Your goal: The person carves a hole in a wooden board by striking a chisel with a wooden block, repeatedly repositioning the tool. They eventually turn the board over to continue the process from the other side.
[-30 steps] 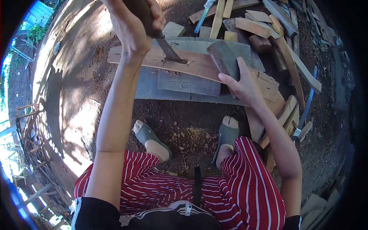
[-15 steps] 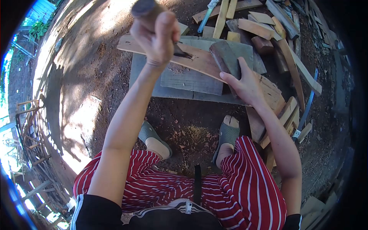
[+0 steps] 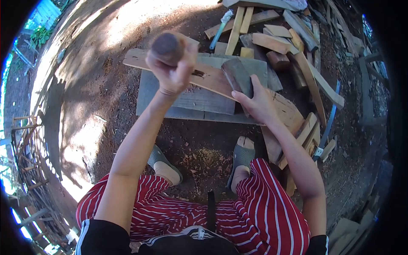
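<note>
The slot [image 3: 198, 73] in the plank [image 3: 216, 83] seemed partly cut, a handle [image 3: 167, 47] being gripped by left hand [image 3: 173, 80], block [image 3: 241, 78] by right hand [image 3: 262, 105].

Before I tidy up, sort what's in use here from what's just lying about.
In use:
- round-handled tool, in the left hand
- dark block, gripped by the right hand
- slotted plank
- grey boards beneath it

Apparently just lying about:
- loose wood pieces
- long blue item with whitish end
</note>
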Motion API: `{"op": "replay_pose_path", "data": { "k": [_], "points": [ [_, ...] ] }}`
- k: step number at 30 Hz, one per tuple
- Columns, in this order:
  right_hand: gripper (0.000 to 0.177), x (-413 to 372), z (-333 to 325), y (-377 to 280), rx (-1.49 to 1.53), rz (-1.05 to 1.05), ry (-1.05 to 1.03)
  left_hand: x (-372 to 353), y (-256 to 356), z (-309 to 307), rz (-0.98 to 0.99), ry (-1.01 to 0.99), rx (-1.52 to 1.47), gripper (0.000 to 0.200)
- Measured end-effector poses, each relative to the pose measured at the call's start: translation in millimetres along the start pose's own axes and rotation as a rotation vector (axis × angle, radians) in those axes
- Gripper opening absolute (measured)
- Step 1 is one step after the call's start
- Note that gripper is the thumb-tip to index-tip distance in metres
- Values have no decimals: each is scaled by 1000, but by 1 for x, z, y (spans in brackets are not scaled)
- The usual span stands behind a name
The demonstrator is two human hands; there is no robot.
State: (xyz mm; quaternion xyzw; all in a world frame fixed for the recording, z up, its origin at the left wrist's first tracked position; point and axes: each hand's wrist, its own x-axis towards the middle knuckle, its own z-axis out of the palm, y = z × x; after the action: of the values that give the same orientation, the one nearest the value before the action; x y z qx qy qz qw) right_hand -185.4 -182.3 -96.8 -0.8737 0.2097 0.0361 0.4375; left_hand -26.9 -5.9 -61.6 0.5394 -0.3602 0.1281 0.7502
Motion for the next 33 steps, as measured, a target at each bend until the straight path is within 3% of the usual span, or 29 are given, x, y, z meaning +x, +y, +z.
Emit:
{"op": "replay_pose_path", "data": {
  "k": [2, 4, 9, 14, 28, 30, 31, 33],
  "points": [
    [70, 0, 2, 3, 3, 23, -22, -2, 9, 2, -71, -45, -107, 7],
    [69, 2, 5, 8, -102, -127, 106, -4, 12, 0, -67, -13, -155, 9],
    [69, 4, -1, 4, -88, -57, 37, -3, 18, -1, -66, -26, -94, 7],
    [68, 5, 0, 5, -89, -41, -8, 15, 27, 0, -57, 99, -96, 10],
    [70, 4, 1, 0, -159, -60, 14, 3, 7, 5, -38, 63, -84, 9],
    [71, 3, 0, 0, -167, -39, 1, 2, -2, 3, 37, 44, 61, 9],
    [71, 4, 1, -2, -158, -22, -14, -1, -3, 4, -50, 51, 29, 12],
    [70, 3, -1, -6, -137, -39, -7, -1, -3, 9, -20, 45, 71, 12]
  ]
}}
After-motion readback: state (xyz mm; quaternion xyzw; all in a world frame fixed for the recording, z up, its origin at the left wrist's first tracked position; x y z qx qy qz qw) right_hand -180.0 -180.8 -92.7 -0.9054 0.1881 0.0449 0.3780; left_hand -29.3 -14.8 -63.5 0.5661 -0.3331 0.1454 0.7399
